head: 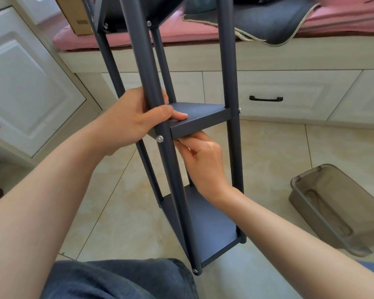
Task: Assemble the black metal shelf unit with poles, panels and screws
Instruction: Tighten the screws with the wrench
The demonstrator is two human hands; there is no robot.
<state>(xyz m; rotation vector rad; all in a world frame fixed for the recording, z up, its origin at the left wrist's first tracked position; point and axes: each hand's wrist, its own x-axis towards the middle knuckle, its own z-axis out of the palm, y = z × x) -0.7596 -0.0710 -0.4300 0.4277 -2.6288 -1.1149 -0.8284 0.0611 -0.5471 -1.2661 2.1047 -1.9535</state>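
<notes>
Left hand [136, 117] grips upright pole [147, 83]; shelf unit [203, 117] vertical.

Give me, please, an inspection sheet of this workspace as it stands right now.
Surface: beige tiled floor.
Job's things: black shelf unit standing, middle panel in place, screw in the front pole.
Clutter: grey plastic tub on the floor; cardboard box on the pink cushion.
Grippers: left hand grips pole and panel; right hand reaches under the panel, fingertips hidden.
Cables: nothing seen.
Surroundings: white cabinets, drawer.
</notes>
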